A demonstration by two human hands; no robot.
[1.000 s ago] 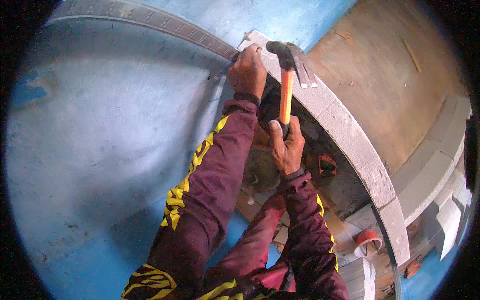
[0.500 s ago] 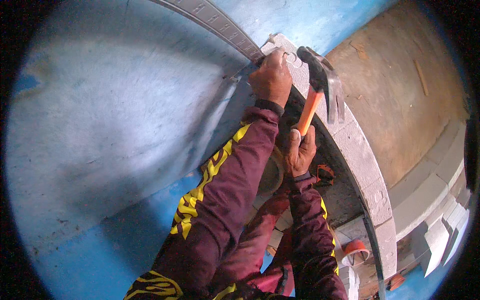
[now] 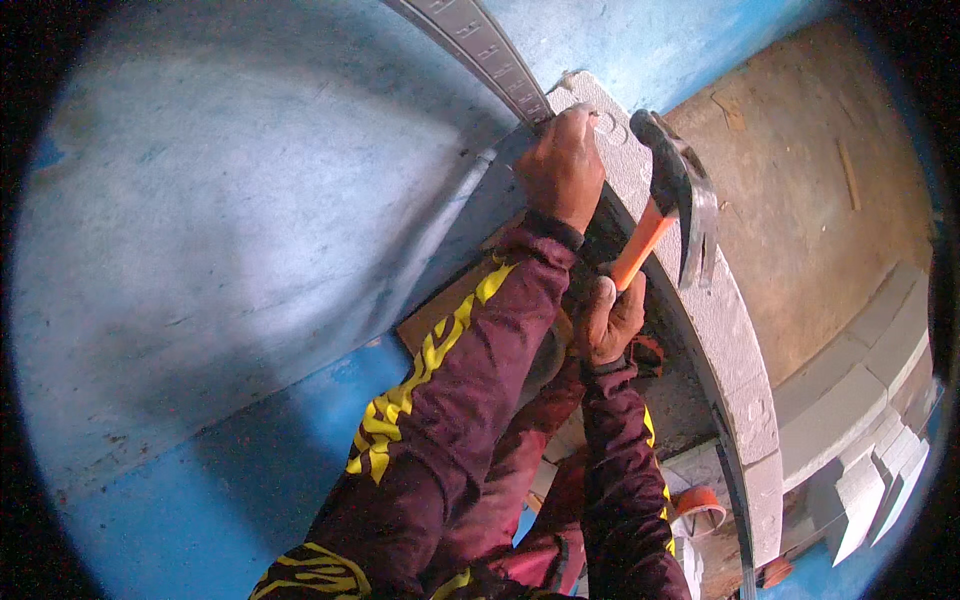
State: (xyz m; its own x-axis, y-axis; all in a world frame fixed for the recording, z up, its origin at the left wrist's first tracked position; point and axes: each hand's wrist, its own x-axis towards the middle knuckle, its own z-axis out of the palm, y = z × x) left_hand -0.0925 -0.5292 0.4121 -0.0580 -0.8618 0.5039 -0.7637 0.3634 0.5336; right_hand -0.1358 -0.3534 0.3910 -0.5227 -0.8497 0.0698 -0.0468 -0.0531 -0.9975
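Observation:
My right hand is closed round the orange handle of a claw hammer. The hammer's dark metal head stands above the pale block wall, a short way right of my left hand. That left hand is closed in a pinch at the wall's far end, its thumb and fingertips pressed together against the block. Whatever it pinches is too small or too hidden to name. Just beyond the left fingers, the lower end of a grey slotted metal strip meets the corner by the blue wall.
A large blue wall fills the left side. Past the block wall lies a brown floor with stacked pale blocks at the lower right. An orange-rimmed bucket stands below, near my right forearm.
The hammer has moved slightly down and right, a little away from my left hand. My left hand keeps its pinch at the wall's end. The whole view has shifted slightly.

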